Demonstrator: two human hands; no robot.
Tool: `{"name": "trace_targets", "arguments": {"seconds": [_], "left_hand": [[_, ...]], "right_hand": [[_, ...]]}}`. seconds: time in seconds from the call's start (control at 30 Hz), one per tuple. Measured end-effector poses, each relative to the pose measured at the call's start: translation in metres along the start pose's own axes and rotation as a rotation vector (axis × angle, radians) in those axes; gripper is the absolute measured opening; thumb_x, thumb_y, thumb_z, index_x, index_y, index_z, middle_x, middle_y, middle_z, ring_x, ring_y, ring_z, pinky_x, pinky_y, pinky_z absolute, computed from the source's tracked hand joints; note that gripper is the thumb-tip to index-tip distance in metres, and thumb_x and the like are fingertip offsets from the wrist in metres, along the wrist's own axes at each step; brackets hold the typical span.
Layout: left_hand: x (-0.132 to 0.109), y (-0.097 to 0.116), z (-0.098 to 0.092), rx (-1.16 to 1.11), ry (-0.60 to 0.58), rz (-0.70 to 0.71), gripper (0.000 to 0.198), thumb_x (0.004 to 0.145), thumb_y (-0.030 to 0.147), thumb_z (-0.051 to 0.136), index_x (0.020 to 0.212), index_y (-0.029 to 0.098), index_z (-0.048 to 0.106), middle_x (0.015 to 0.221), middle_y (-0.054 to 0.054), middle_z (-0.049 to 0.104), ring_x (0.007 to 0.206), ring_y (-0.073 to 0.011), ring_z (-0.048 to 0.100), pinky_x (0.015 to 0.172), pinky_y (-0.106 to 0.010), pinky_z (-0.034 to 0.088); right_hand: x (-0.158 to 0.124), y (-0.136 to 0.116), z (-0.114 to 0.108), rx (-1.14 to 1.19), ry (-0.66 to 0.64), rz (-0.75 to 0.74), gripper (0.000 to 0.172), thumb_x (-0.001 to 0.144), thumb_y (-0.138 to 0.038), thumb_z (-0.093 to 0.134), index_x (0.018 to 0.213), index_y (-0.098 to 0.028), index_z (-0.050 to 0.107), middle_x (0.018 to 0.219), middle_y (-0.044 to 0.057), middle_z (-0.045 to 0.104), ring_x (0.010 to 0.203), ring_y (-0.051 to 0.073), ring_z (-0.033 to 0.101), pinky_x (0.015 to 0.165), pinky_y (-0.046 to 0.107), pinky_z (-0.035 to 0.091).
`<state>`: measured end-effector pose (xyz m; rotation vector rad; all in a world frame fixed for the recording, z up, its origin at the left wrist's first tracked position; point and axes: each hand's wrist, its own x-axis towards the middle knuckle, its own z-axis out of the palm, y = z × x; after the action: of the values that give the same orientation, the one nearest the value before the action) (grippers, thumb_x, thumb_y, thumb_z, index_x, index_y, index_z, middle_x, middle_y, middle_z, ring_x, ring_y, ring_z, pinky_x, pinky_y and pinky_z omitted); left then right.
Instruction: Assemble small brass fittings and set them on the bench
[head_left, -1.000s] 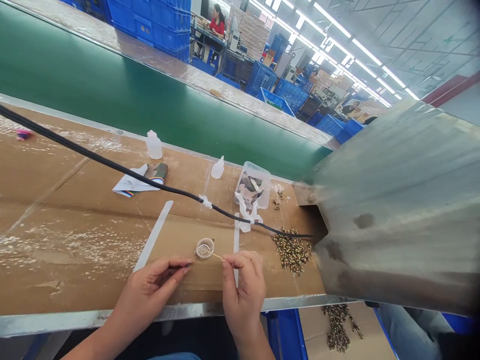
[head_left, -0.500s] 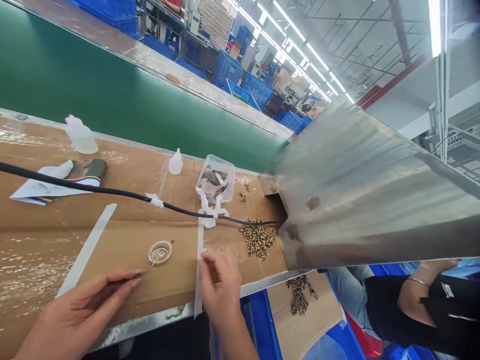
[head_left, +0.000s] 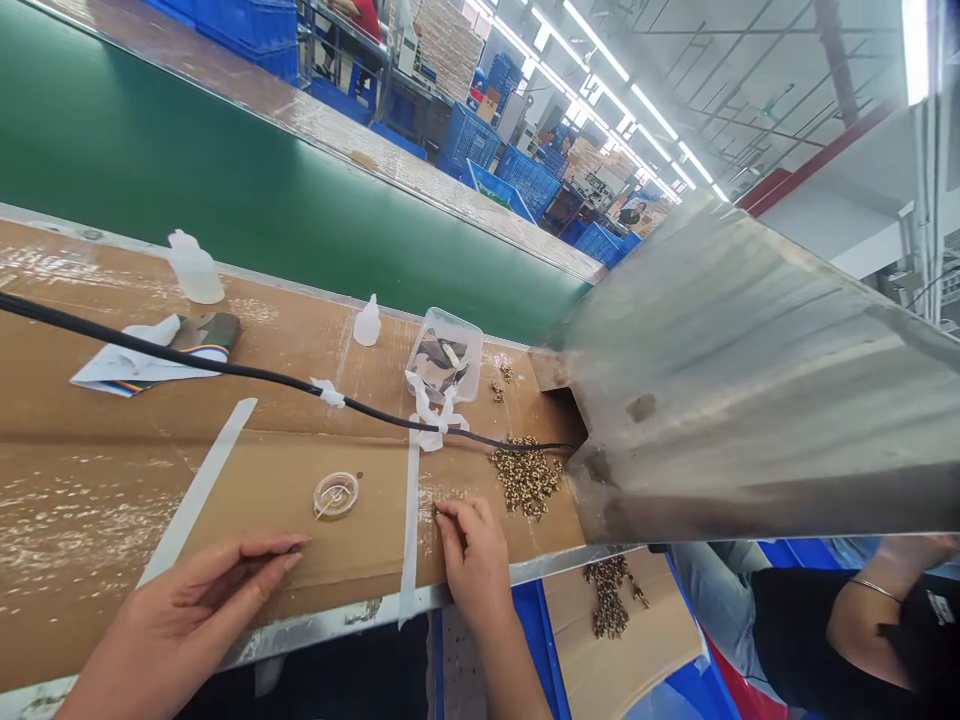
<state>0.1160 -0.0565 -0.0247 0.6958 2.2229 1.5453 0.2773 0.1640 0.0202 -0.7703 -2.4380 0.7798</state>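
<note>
Several beads (head_left: 436, 510) lie at the right hand's (head_left: 472, 560) grip (fingertips together).

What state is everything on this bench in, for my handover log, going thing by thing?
Left hand, open, fingers extended near the bench edge.
Right hand, fingers curled, tips down.
Round clear dish, lying flat, thin stick inside.
Clear tub, open, patterned pieces inside.
Large bottle, upright.
Small bottle, upright.
Beads, heaped by the mouth of the metal chute, a few near the right hand.
Black cable, taped down, running into the chute.

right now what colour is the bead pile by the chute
The bead pile is mottled gold and black; head view.
</note>
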Motion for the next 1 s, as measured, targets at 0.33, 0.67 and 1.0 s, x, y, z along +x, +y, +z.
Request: {"name": "trace_targets", "arguments": {"seconds": [0.33, 0.67, 1.0], "left_hand": [[-0.003, 0.034, -0.003, -0.093, -0.130, 0.065, 0.018, 0.080, 0.043, 0.069, 0.088, 0.028, 0.075, 0.088, 0.002, 0.078, 0.082, -0.0162, 0.074, 0.076, -0.016, 0.058], [-0.003, 0.029, -0.007, -0.076, -0.219, 0.195, 0.012, 0.088, 0.029, 0.062, 0.096, 0.029, 0.071, 0.093, 0.003, 0.075, 0.085, -0.0134, 0.071, 0.077, -0.017, 0.057], [-0.002, 0.036, -0.008, -0.098, -0.272, 0.215, 0.011, 0.090, 0.025, 0.060, 0.095, 0.028, 0.070, 0.091, 0.003, 0.074, 0.084, -0.0123, 0.069, 0.076, -0.017, 0.054]], "right_hand": [[-0.017, -0.034, 0.014, 0.356, -0.182, 0.075, 0.017, 0.097, -0.024, 0.045, 0.102, -0.019, 0.061, 0.085, 0.005, 0.065, 0.075, 0.016, 0.066, 0.067, 0.025, 0.052], [-0.023, -0.071, 0.044, 0.806, -0.281, 0.210, 0.016, 0.089, -0.028, 0.063, 0.097, -0.022, 0.076, 0.087, 0.005, 0.062, 0.067, 0.013, 0.064, 0.061, 0.023, 0.053], [-0.024, -0.075, 0.047, 1.035, -0.284, 0.466, 0.020, 0.081, -0.034, 0.075, 0.095, -0.019, 0.072, 0.082, 0.004, 0.072, 0.069, 0.015, 0.070, 0.067, 0.024, 0.055]]}}
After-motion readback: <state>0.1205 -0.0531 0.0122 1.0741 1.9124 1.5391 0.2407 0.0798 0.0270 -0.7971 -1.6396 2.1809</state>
